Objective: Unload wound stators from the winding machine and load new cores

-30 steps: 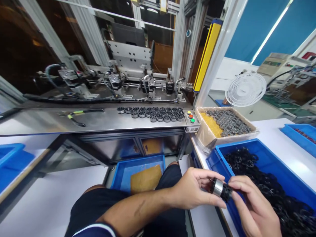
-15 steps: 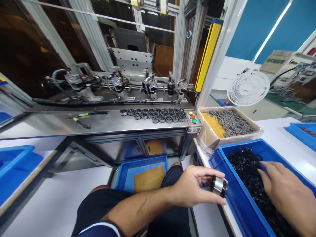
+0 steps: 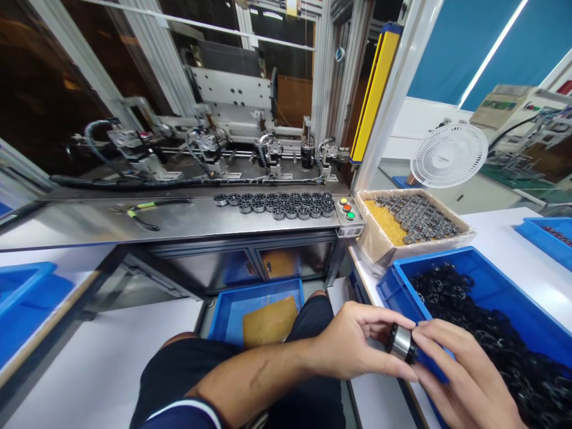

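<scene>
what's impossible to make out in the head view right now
All in the head view:
- right end of the silver-banded part: partly covered by the right hand
- near end of the large blue bin: cut off by the picture's edge
- left blue bin: cut off by the left edge
- fan hub lettering: too small
</scene>
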